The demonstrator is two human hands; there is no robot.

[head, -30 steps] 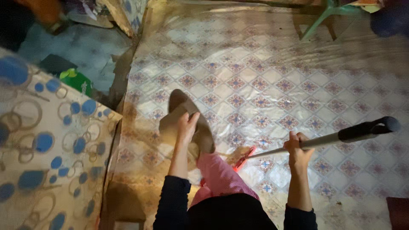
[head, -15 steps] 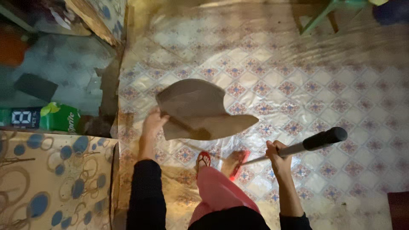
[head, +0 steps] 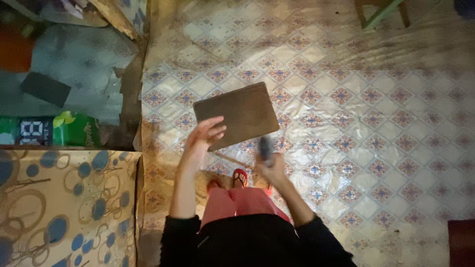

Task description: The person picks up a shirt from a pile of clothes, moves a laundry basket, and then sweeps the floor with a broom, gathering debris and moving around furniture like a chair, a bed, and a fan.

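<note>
1. The right hand (head: 269,168) is motion-blurred; the dark handle (head: 264,147) it grips points toward the camera, its length hidden.
2. The green chair legs (head: 381,12) are cut off by the top edge.

Dim overall, warm yellowish cast. Brightest in the centre, with glare on the glossy patterned floor (head: 346,99). Dark falloff toward corners and lower edge. Slight motion blur throughout; upper left murky.
</note>
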